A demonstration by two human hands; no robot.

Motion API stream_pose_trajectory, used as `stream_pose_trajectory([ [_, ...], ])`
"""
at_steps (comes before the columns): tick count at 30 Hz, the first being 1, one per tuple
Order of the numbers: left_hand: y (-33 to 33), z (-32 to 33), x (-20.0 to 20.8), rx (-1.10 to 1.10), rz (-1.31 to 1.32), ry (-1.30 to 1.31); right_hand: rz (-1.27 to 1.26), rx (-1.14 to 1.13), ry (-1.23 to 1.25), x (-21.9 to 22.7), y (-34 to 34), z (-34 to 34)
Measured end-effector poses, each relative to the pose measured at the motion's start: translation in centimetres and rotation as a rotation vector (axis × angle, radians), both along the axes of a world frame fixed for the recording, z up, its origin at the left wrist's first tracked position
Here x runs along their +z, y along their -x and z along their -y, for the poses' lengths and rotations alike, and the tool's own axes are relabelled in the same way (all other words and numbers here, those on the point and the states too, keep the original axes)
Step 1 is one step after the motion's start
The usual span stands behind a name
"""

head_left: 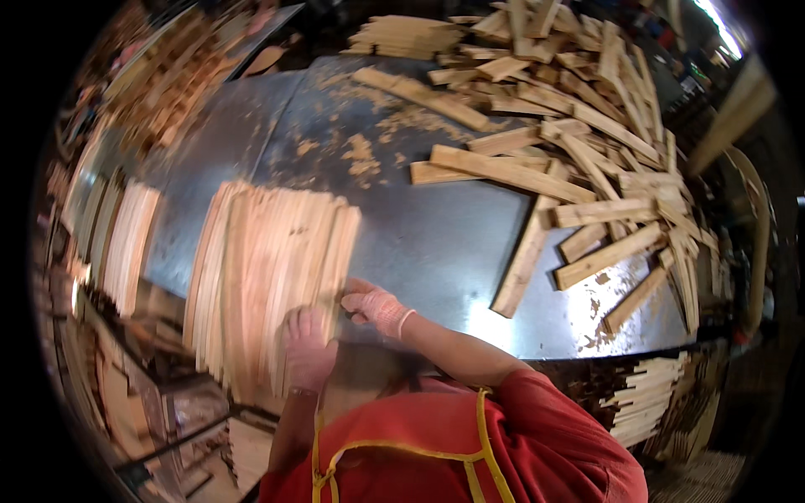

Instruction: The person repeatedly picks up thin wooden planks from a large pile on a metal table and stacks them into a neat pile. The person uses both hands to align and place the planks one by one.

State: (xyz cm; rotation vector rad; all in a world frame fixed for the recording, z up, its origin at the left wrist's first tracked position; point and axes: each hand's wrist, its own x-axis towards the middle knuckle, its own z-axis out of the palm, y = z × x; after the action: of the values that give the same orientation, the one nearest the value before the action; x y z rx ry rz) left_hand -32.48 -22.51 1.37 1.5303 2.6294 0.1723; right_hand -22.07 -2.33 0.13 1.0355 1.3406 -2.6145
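Left hand [307,345]: fingers outstretched, laid on the row of boards [277,243], not wrapped around any.
Right hand [376,308]: fingers partly curled at the row's right edge; cannot tell whether they pinch anything.
Row: under and beyond the left hand.
Loose boards [513,173]: farther right of both hands.

Row of pale, pinkish-tan, narrow wooden slats [272,260], packed closely side by side, on the left part of the grey metal counter [411,268]. Long axes run away from the viewer; far ends form a slightly uneven line. One yellowish-brown strip lies toward the left; small dark marks spot the surface.
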Motion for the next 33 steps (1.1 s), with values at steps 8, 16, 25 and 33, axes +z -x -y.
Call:
stream_pose_trajectory([
  [8, -1.7, -1.5, 0.2, 0.091, -0.114, 0.090, 0.177, -1.379, -0.771, -1.9, -24.5, -23.3],
  [16, -8.7, -10.6, 3.5, 0.020, 0.024, 0.101, -0.158, -1.590, -0.122, -6.7, -38.2, -37.3],
  [25, -21.6, -24.0, 2.1, -0.313, 0.195, 0.151, 0.394, -0.852, -0.547, -0.6, -35.8, -20.6],
  [33, -21.5, -30.3, 0.4, -0.405, 0.148, 0.501, 0.268, -1.430, 0.037, -6.9, -53.6, -35.2],
])
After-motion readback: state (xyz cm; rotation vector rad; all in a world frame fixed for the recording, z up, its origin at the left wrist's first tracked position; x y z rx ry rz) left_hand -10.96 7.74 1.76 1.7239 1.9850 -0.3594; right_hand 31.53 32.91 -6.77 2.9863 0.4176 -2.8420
